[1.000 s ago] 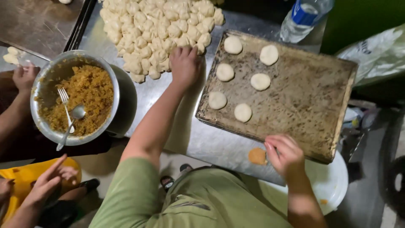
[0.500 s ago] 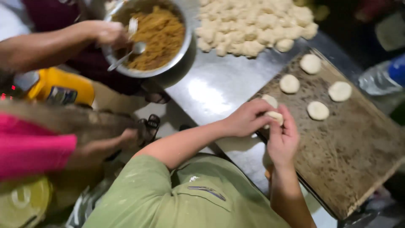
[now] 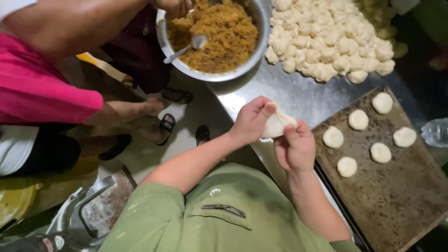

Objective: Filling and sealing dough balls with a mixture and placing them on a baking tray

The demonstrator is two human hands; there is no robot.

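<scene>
Head view: above the steel surface's near edge, the left hand and right hand both pinch 1 pale dough piece. It looks soft, light, slightly tacky (easily torn); a fingertip grip at its rim suits it.

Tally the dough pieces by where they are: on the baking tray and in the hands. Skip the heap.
Flattened dough rounds on the baking tray: 6
Dough piece held between left hand and right hand: 1
Total: 7
</scene>
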